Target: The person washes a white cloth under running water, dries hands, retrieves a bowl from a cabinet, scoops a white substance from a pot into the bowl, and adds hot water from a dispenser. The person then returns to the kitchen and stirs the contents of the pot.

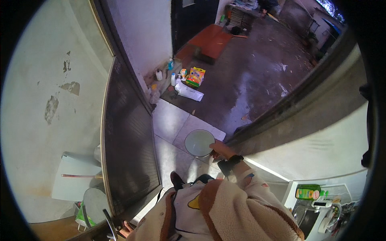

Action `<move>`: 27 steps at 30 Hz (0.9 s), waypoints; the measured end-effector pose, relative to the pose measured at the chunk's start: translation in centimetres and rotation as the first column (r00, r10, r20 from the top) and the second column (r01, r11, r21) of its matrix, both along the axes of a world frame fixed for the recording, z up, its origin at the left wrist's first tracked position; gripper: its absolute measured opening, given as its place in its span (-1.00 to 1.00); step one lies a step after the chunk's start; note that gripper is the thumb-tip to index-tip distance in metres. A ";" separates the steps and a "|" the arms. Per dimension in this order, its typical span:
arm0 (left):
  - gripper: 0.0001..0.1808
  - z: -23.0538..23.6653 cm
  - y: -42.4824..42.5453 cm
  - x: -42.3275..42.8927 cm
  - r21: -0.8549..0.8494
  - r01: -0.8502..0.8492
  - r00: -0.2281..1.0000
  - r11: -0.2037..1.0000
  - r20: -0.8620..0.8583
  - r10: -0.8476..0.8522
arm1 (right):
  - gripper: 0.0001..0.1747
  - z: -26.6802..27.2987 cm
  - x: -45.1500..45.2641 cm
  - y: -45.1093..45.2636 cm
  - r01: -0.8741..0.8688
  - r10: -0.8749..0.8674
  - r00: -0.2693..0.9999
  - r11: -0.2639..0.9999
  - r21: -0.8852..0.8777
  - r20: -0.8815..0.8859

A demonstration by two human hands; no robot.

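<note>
My right hand grips the rim of a round, pale grey-green basin at its right side, the thumb on top. The basin is level, above the tiled threshold of a doorway. A dark watch is on that wrist. Low at the left, my left hand is partly hidden by my fleece coat, beside the metal handle of the open door. Whether its fingers touch the handle or the door's edge, I cannot tell.
Outside the doorway, bottles, a colourful bag and a white package lie by the wall. A reddish board is beyond them. A sink with a green bottle stands at lower right.
</note>
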State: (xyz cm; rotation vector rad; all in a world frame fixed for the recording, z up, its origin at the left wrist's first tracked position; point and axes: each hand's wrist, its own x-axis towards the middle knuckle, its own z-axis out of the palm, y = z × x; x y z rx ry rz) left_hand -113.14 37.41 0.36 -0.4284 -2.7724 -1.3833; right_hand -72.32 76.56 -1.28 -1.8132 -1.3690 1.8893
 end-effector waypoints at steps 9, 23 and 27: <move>-0.62 -2.6 10.7 2.2 -0.109 -0.224 0.971 0.969 0.057 0.231 | -0.67 -4.7 0.8 17.5 0.041 -0.041 0.999 0.999 -0.003 -0.011; -0.74 -5.1 41.3 -1.2 -0.059 0.157 0.929 0.986 0.349 -0.127 | -0.67 -1.8 9.0 39.5 0.209 -0.206 0.978 0.974 0.084 -0.034; -0.77 -4.4 52.1 -5.9 0.029 0.343 0.879 0.939 0.342 -0.332 | -0.61 -1.4 13.2 43.1 0.296 -0.296 0.955 0.955 0.013 -0.007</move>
